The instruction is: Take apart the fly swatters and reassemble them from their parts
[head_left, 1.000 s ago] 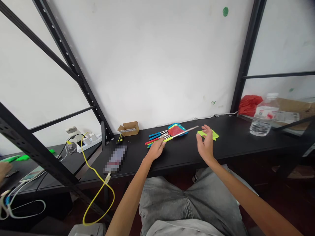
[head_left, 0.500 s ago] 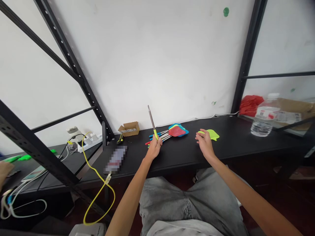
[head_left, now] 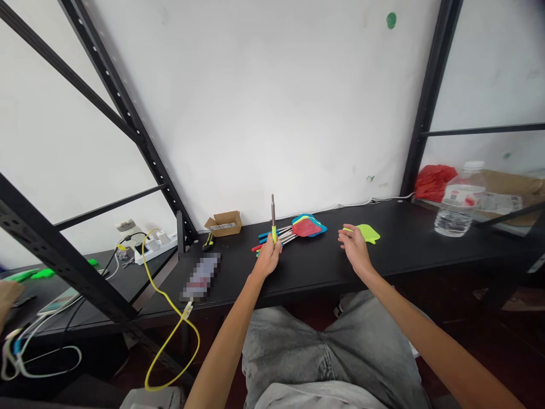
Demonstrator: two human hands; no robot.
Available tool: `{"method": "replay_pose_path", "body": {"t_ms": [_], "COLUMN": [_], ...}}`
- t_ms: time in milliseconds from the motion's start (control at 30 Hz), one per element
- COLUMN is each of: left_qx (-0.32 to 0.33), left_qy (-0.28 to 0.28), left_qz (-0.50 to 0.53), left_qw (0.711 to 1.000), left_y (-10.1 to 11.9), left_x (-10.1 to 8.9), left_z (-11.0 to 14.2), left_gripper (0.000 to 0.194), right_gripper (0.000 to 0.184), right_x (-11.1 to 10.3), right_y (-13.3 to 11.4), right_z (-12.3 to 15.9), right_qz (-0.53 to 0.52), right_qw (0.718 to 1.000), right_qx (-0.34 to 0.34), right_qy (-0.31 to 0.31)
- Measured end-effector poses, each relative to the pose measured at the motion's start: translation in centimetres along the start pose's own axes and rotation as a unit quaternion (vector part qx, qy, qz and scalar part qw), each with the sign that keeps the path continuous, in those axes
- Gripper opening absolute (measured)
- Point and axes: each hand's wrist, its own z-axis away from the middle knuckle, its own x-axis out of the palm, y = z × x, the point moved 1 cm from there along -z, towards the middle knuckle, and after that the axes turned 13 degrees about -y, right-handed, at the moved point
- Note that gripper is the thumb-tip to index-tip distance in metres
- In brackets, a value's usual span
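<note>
My left hand [head_left: 268,257] is closed around the yellow-green grip of a metal telescopic rod [head_left: 273,211], which points almost straight up. Behind that hand lies a pile of fly swatters [head_left: 308,228] with red, blue and yellow-green leaf-shaped heads and metal shafts. To the right, my right hand [head_left: 354,248] has its fingers closed on a loose yellow-green fly swatter head [head_left: 368,233]. Part of this head is hidden behind the fingers, and its broad end shows to the right of them, just above the black table [head_left: 315,264].
An open cardboard box [head_left: 224,225], a black-and-yellow tool [head_left: 208,242] and a blurred-out phone [head_left: 201,276] with a yellow cable [head_left: 168,294] are at left. A water bottle [head_left: 460,200] and red bag [head_left: 434,182] stand right. Black rack posts [head_left: 140,133] frame the table. Another person's hand [head_left: 9,296] shows far left.
The rod in my left hand has swung from leaning left to nearly upright, its tip moving right. My right hand and the swatter head have hardly moved.
</note>
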Motion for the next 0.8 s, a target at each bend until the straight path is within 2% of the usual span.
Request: {"method": "replay_pose_path", "body": {"t_ms": [100, 133, 200, 300, 367, 467, 567, 800], "left_qx": [-0.003, -0.004, 0.002, 0.013, 0.010, 0.008, 0.008, 0.004], "left_qy": [-0.038, -0.054, -0.084, -0.105, -0.105, -0.102, -0.103, -0.101], "left_qz": [-0.064, -0.095, -0.148, -0.183, -0.183, -0.186, -0.196, -0.197], "left_qw": [0.997, 0.994, 0.985, 0.977, 0.977, 0.977, 0.975, 0.975], "left_y": [0.3, 0.3, 0.4, 0.4, 0.3, 0.1, 0.0, 0.2], "left_x": [0.0, 0.0, 0.1, 0.2, 0.2, 0.2, 0.3, 0.3], "left_z": [0.1, 0.1, 0.1, 0.1, 0.0, 0.0, -0.1, 0.0], "left_gripper": [0.025, 0.024, 0.022, 0.021, 0.022, 0.022, 0.021, 0.021], "right_gripper": [0.035, 0.032, 0.032, 0.044, 0.053, 0.056, 0.050, 0.039], "right_x": [-1.0, -1.6, -3.1, -5.3, -6.3, -6.6, -6.1, -5.6], "right_y": [-0.4, -0.5, -0.4, 0.2, 0.7, 0.7, 0.1, -0.9], "right_z": [-0.3, -0.3, -0.5, -0.8, -1.1, -1.3, -1.0, -0.6], "right_qz": [0.140, 0.216, 0.372, 0.527, 0.569, 0.589, 0.605, 0.599], "right_qw": [0.988, 0.973, 0.921, 0.847, 0.823, 0.805, 0.795, 0.800], "right_qx": [-0.056, -0.082, -0.112, -0.058, 0.006, 0.053, 0.041, 0.033], "right_qy": [-0.007, -0.008, -0.002, 0.019, -0.004, -0.044, -0.034, -0.022]}}
